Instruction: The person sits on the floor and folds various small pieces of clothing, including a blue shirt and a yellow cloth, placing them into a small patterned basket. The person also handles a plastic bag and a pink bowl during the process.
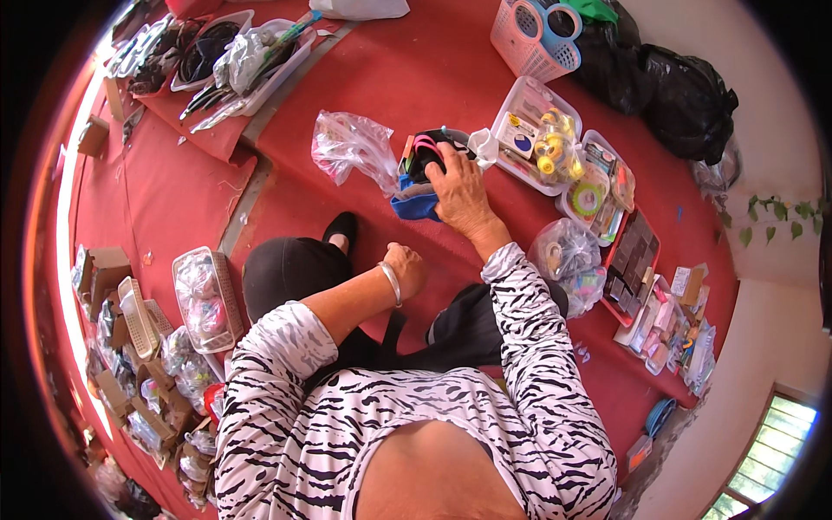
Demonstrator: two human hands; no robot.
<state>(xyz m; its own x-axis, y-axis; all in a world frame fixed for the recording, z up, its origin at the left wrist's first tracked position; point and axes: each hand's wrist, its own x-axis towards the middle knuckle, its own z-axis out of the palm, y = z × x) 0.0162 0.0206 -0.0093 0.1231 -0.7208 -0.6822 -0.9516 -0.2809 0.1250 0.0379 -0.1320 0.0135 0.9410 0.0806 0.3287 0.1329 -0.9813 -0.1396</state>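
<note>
My right hand [461, 189] reaches over a small blue container [414, 204] standing on the red floor. Its thumb and fingers close on a black item with pink bands [425, 149] among the things in it. What lies under the palm is hidden. My left hand [405, 272] is drawn into a fist between my knees, apart from the container. Its fingertips are turned away, so anything inside the fist cannot be seen. Left of the blue container lies a crumpled clear plastic bag [354, 146]. A white crumpled piece [484, 148] touches the container's right side.
To the right stand a clear tub with yellow rolls [555, 147], another tub with a green ring [588, 198] and a dark compartment tray [631, 267]. A pink-and-blue basket [520, 48] is far off. Baskets and boxes [208, 299] line my left; filled trays [260, 74] stand at far left.
</note>
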